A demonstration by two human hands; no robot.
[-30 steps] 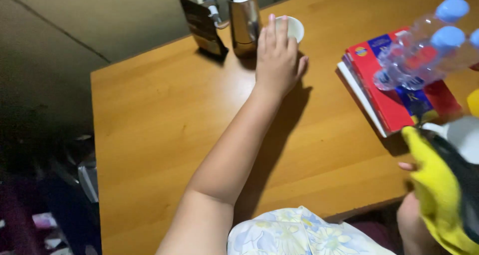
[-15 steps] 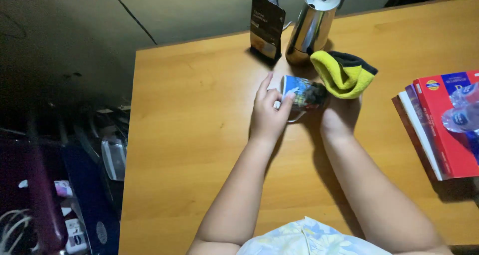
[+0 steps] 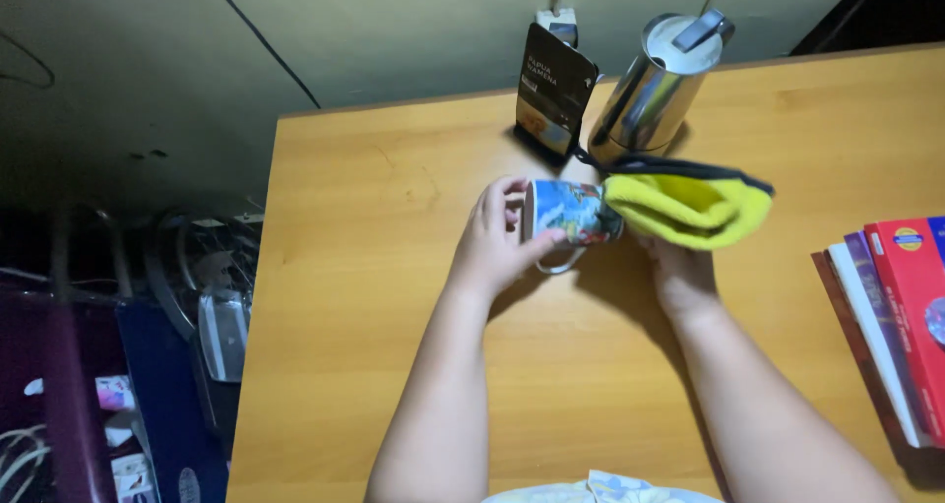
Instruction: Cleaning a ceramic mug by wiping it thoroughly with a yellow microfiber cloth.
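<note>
My left hand (image 3: 492, 247) clasps the printed mug (image 3: 571, 213) on its side by the rim end; it looks hard, glazed, probably slippery and breakable. At its three o'clock my right hand (image 3: 679, 272) holds a soft yellow cloth (image 3: 689, 206) against its base.

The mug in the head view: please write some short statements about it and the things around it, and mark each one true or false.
1. The left hand holds the colourful mug on its side. True.
2. The right hand holds a yellow cloth at the mug's open end. True.
3. The metal pot lies tipped over on the wooden table. False: it stands upright behind the cloth.
4. The books are stacked at the left edge of the table. False: they lie at the right edge.
5. A dark pouch stands beside the metal pot. True.
6. The mug stands upright on the books. False: it is held sideways above the table, apart from the books.
</note>
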